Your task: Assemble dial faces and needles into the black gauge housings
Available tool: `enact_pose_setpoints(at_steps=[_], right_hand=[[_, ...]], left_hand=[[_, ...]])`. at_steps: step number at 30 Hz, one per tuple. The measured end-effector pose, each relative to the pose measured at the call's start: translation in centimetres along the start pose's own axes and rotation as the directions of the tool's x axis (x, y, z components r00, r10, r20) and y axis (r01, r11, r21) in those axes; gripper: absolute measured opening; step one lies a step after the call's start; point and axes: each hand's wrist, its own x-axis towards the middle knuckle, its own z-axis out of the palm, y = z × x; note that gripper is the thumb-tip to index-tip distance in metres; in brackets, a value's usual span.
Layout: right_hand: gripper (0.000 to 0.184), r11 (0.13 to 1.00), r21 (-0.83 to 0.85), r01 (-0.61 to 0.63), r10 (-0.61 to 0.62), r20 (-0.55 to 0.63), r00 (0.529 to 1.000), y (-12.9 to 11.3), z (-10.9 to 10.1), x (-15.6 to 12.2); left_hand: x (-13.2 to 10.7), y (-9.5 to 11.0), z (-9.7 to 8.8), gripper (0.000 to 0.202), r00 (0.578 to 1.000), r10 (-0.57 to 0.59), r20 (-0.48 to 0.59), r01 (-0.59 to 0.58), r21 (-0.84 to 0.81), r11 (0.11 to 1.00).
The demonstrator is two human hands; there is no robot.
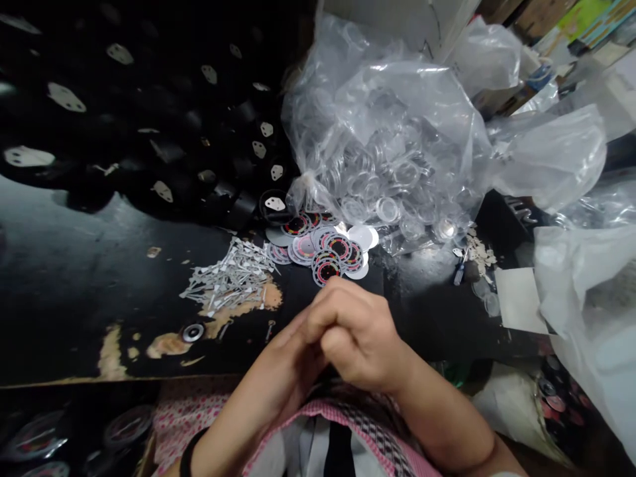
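At the table's front edge my two hands are pressed together. My right hand (365, 331) is closed with its fingers curled, resting against my left hand (298, 364). Whatever lies between them is hidden, and my left fingers are mostly covered by the right. Just beyond the hands is a pile of round printed dials (328, 255), black, grey and red, a few showing white backs. To their left lies a heap of small grey metal pins with flat heads (233, 275). A small black ring-shaped part (193, 332) sits near the front edge.
A big clear plastic bag (387, 132) of transparent round covers stands behind the dials. Many black round parts with pale plates (275, 203) fill the back left. On the right are a small screwdriver (460, 268), a white card (521, 299) and another plastic bag (581, 285).
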Motion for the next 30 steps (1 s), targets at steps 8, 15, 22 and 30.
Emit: enact_pose_setpoints(at_steps=[8, 15, 22, 30], right_hand=[[0.019, 0.984, 0.053, -0.172, 0.156, -0.726, 0.67, 3.1, -9.7, -4.1], [0.016, 0.858, -0.185, -0.479, 0.195, -0.745, 0.638, 5.7, -12.9, -7.6], [0.012, 0.823, -0.548, -0.147, 0.157, -0.029, 0.987, -1.5, -4.8, -2.5], [0.019, 0.681, -0.728, 0.079, 0.091, 0.191, 0.977, 0.3, -0.3, -0.2]], left_hand=[[0.2, 0.1, -0.8, 0.031, 0.998, -0.07, -0.004, 0.069, -0.123, 0.99], [-0.3, 0.1, -0.9, 0.037, 0.989, 0.134, -0.062, -0.137, -0.049, 0.989], [-0.9, 0.7, -1.1, 0.035, 0.941, 0.333, -0.061, -0.315, 0.2, 0.928], [-0.8, 0.7, -2.4, 0.043, 0.952, 0.268, -0.148, -0.235, 0.207, 0.95]])
